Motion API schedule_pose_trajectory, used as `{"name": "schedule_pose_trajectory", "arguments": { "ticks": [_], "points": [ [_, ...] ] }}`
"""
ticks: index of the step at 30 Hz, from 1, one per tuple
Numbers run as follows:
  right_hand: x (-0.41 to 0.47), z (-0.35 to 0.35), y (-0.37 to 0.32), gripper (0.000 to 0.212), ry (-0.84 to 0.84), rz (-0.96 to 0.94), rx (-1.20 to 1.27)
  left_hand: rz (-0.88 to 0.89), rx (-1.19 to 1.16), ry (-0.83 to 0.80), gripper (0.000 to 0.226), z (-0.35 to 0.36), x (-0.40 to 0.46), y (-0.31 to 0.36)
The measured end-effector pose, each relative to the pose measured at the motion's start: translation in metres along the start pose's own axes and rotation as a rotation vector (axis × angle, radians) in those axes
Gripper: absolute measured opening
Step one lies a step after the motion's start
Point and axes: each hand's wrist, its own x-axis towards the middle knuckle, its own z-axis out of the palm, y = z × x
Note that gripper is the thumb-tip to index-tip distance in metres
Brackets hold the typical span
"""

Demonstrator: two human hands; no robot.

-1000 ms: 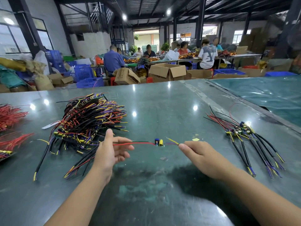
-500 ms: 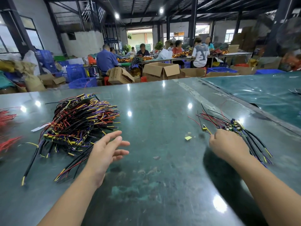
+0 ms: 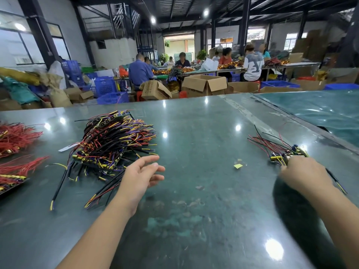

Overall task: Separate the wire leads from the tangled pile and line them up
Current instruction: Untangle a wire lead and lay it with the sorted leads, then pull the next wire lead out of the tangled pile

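Green table (image 3: 194, 133): tangled pile (image 3: 112, 144) at left, sorted leads (image 3: 279, 150) at right. Left hand (image 3: 139, 179) spread, empty, beside pile. Right hand (image 3: 305, 175) on sorted leads (grip hidden, cannot tell).

Yellow scrap (image 3: 238, 166) on table (image 3: 194, 220); cardboard boxes (image 3: 204, 84) beyond

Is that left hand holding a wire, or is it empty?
Empty. The left hand hovers open beside the tangled pile, fingers spread, no wire between them.
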Motion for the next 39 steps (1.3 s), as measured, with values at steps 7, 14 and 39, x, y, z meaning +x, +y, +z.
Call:
{"name": "schedule_pose_trajectory", "arguments": {
  "ticks": [7,14,39],
  "points": [
    [-0.034,-0.006,-0.044,0.031,0.059,-0.238,0.163,0.179,0.696,0.282,0.022,-0.015,0.013,-0.010],
    [-0.068,0.019,-0.074,0.024,-0.102,-0.471,0.363,0.085,1.028,0.541,0.022,-0.047,0.019,-0.009],
    [-0.085,-0.004,-0.091,0.044,-0.841,-0.243,1.536,0.646,0.640,-0.244,0.043,0.024,-0.026,0.009]
  ]
}}
